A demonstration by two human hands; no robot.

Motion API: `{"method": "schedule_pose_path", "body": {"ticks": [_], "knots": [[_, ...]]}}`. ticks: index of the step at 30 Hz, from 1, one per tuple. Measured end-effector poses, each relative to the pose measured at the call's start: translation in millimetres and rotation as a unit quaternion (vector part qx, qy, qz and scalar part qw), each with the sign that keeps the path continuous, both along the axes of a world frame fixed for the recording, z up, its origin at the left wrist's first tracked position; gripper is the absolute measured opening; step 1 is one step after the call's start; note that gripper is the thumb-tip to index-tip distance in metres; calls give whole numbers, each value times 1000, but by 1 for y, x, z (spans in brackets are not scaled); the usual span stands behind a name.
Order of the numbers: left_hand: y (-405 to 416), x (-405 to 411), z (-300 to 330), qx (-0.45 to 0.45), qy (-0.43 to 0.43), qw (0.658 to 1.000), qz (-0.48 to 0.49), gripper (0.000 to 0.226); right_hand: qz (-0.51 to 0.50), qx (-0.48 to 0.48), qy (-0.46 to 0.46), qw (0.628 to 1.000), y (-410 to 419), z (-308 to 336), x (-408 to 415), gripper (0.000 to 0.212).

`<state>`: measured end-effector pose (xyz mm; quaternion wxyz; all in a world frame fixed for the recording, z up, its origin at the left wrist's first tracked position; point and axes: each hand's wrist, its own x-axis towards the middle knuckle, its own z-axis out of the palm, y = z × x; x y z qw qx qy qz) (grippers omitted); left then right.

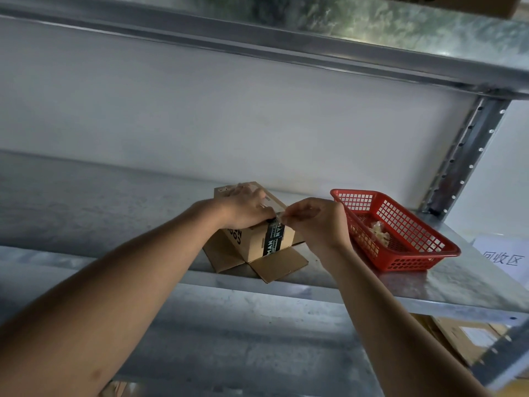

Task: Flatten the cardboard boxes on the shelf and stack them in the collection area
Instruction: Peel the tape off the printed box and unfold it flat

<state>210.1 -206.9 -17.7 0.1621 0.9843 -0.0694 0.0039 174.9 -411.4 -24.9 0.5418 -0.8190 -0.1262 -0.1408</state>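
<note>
Two bare arms reach up from the bottom of the view to a metal shelf (pixel 372 285). On the shelf sits a small cardboard box (pixel 266 239) with its bottom flaps spread flat near the front edge. A black tape strip (pixel 274 237) with white letters runs over the box. The left hand (pixel 246 209) lies on top of the box and presses it down, fingers mostly straight. The right hand (pixel 317 222) is just beside it, and its fingertips pinch a bit of clear tape (pixel 282 218) at the box's top edge. To the right stands a red basket (pixel 423 253) with crumpled tape inside. Past it lies a white paper sign (pixel 501 257). Behind is a white wall (pixel 200 124).
</note>
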Motion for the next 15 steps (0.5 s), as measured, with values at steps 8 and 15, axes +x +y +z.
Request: {"method": "schedule_pose_path", "body": {"ticks": [8,15], "knots": [[3,2,-2,38,23,999,-7,76,-149,-21,-49,987,-19,-3,8,16],[-5,2,0,69,16,997,17,89,-77,-243,-219,942,0,-8,5,23]]}}
